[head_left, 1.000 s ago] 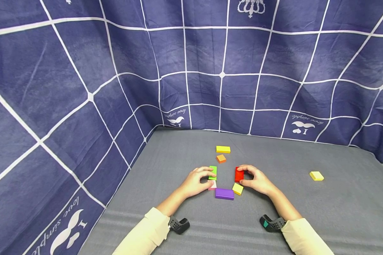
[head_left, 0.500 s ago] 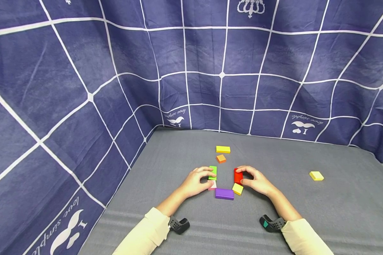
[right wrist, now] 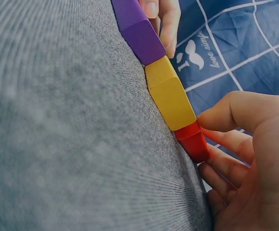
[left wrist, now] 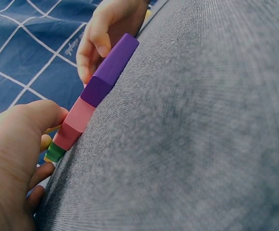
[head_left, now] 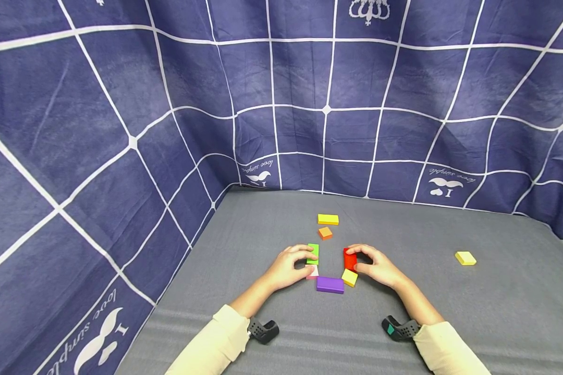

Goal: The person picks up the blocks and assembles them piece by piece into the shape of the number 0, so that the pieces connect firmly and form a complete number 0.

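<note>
In the head view, my left hand (head_left: 287,270) curves over a green block (head_left: 315,251), fingertips on its top and thumb by the adjoining pink block (head_left: 313,273). Opposite it, my right hand (head_left: 378,266) pinches a red block (head_left: 349,260) between thumb and fingers. The red block's near end meets a yellow block (head_left: 350,278), set at an angle. A purple block (head_left: 330,285) lies across the front, between the pink and yellow ones. Seen from the right wrist, the red block (right wrist: 194,142) abuts the yellow block (right wrist: 172,98); part of it hides behind my fingers.
Behind the hands lie an orange block (head_left: 325,233), turned cornerwise, and a long yellow block (head_left: 328,219). A pale yellow block (head_left: 465,258) sits apart at the right on the grey cloth (head_left: 403,229). A blue checked curtain (head_left: 300,130) bounds the back and left.
My right hand has slid the red block slightly left and nearer, so its end comes to the small yellow block. The left hand and the other blocks stay where they were.
</note>
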The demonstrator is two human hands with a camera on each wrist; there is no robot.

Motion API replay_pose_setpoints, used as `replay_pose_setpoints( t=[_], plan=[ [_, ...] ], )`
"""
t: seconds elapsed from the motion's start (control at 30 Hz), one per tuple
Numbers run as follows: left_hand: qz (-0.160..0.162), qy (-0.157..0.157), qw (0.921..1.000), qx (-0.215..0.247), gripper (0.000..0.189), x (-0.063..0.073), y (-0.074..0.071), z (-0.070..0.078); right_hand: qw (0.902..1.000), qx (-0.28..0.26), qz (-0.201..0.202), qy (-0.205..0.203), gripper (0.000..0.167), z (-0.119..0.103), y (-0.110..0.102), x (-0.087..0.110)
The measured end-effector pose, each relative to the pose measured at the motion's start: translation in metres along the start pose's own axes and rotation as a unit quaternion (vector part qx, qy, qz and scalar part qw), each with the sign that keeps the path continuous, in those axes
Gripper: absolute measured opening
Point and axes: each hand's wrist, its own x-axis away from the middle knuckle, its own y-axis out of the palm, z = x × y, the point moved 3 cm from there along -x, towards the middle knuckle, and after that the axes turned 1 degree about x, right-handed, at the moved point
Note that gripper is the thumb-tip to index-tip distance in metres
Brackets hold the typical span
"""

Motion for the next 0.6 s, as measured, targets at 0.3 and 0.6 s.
replay_pose_setpoints(
  t=[0.3,0.6],
  plan=[
    [-0.003,-0.003,1.0000,-0.002,0.026,0.000,0.000,-0.001,0.9994,-0.006,0.034,-0.004,0.031,-0.011,0.001,0.002],
    [-0.006,-0.004,1.0000,-0.003,0.026,-0.001,0.001,0.000,0.9955,0.028,0.086,-0.028,0.034,-0.008,0.004,0.010]
  ],
)
